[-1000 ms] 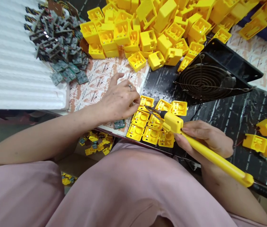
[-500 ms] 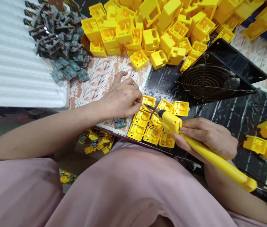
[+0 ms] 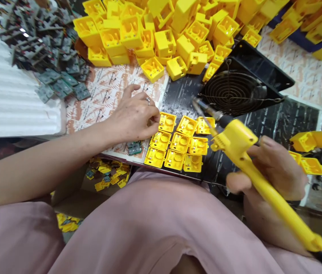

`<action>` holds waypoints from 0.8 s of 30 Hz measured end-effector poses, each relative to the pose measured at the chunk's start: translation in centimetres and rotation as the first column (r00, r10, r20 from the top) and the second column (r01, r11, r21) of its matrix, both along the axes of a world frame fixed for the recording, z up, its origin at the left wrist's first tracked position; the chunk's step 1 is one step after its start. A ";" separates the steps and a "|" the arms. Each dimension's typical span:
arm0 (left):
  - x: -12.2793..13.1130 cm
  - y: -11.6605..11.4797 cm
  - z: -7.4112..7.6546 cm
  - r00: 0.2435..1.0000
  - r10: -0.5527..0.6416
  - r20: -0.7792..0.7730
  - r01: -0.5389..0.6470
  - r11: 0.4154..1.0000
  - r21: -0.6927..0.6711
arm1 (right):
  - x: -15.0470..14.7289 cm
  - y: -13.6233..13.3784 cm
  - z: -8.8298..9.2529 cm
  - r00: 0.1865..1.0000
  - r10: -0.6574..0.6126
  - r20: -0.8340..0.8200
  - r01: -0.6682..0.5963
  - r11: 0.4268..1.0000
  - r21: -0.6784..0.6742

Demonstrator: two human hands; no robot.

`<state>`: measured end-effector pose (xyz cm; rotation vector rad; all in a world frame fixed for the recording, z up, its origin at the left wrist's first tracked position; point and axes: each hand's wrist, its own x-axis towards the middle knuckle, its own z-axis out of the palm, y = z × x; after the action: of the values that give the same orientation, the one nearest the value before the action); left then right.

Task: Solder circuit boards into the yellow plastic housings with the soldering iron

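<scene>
Several open yellow plastic housings [image 3: 178,141] lie in a tight block at the table's front edge. My left hand [image 3: 134,116] rests beside them, fingertips pinched against the top-left housing [image 3: 167,121]; what they pinch, if anything, is hidden. A ring shows on one finger. My right hand [image 3: 275,167] grips a yellow soldering iron [image 3: 252,167] by its handle. The iron's metal tip [image 3: 199,106] is lifted above the block and points toward the fan.
A big heap of yellow housings [image 3: 178,30] fills the back. Grey circuit boards [image 3: 49,57] are piled at the back left beside a white ribbed foam sheet [image 3: 9,102]. A black fan [image 3: 240,87] stands right of the block. More housings [image 3: 311,148] lie at the right.
My right hand has lifted the soldering iron off the housings and drawn it right and up. My left hand has stayed at the top-left housing. The view shifted slightly.
</scene>
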<state>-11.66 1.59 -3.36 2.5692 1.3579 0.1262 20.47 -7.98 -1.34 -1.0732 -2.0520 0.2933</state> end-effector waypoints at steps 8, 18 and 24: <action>0.5 0.1 -0.5 0.999 0.047 -0.007 -0.048 0.999 -0.007 | -0.2 2.5 -1.1 0.904 0.234 0.359 -0.278 0.958 0.074; 1.5 -3.9 -0.1 0.988 -0.152 -0.008 0.149 0.958 0.244 | 1.4 3.7 -4.6 0.878 0.366 0.308 -0.370 0.928 -0.048; 4.8 -6.7 -2.0 0.902 -0.432 -0.003 0.432 0.901 0.023 | 2.9 3.4 -7.3 0.879 0.324 0.349 -0.287 0.945 -0.155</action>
<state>-6.91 -5.07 -5.38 2.8148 0.7538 0.0668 23.32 -4.60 -8.62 -0.9086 -2.5804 0.3769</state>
